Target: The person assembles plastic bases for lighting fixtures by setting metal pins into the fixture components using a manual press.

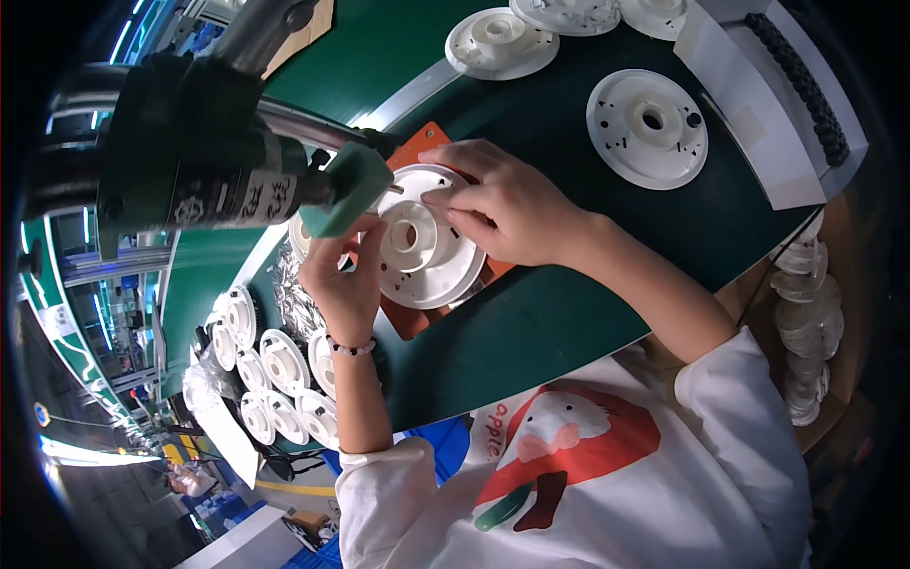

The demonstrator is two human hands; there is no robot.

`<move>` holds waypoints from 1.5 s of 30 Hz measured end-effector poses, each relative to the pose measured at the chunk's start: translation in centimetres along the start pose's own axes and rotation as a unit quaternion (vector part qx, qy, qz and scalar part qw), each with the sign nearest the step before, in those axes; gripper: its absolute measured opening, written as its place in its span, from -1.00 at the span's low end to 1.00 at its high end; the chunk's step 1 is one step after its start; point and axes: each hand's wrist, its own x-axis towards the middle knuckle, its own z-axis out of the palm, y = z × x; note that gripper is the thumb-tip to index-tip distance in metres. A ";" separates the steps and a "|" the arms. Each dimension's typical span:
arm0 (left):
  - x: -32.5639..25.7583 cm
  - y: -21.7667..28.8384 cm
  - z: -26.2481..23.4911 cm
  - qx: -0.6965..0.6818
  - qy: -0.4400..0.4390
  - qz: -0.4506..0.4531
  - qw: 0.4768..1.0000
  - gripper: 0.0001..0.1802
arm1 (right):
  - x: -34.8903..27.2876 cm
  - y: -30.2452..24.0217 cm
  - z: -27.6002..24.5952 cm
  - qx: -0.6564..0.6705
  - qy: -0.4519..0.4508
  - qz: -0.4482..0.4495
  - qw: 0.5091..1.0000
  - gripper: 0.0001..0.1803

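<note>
A round white plastic disc [427, 277] with a raised central hub lies on an orange-red base plate [408, 324], below the tip of a bench machine [395, 189]. My right hand [517, 204] grips the disc from its right side, fingers over the far rim and face. At the disc's left edge, near the machine's green head [349, 190], my left hand [343, 284] has its fingertips pinched together. Whatever they hold, if anything, is hidden. Small dark parts and holes show on the disc's face.
Another white disc [647, 130] lies to the right on the green table [540, 123]. A white box [749, 104] holds a row of black parts [796, 85]. Loose metal pieces [296, 299] and several finished-looking discs [284, 362] are at the left. Stacked white parts [810, 313] fill a carton.
</note>
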 end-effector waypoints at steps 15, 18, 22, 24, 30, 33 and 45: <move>1.3 1.3 -0.3 0.091 -0.097 -0.004 0.991 -0.87 | 0.1 0.0 -0.1 0.027 0.007 0.011 1.000 -0.81; 1.8 1.5 -0.5 0.073 -0.114 0.009 0.991 -0.86 | 0.1 -0.1 -0.2 0.024 0.004 0.011 1.000 -0.81; 2.1 1.1 -1.0 0.072 -0.149 0.019 0.986 -0.85 | 0.1 -0.2 -0.2 0.027 0.001 0.015 1.000 -0.81; 2.3 1.2 -1.0 0.089 -0.164 0.016 0.982 -0.85 | 0.0 -0.2 -0.2 0.027 -0.005 0.021 0.999 -0.81; 2.3 1.1 -1.2 0.085 -0.170 0.013 0.982 -0.85 | 0.1 -0.3 -0.3 0.043 -0.003 0.026 0.999 -0.81; 2.0 0.7 -0.7 0.074 -0.124 0.001 0.990 -0.86 | 0.2 -0.2 -0.3 0.033 0.006 0.020 0.999 -0.81; 1.4 0.3 -1.6 -0.048 -0.141 -0.120 0.982 -0.71 | 0.1 -0.2 -0.5 0.053 -0.022 0.019 0.998 -0.78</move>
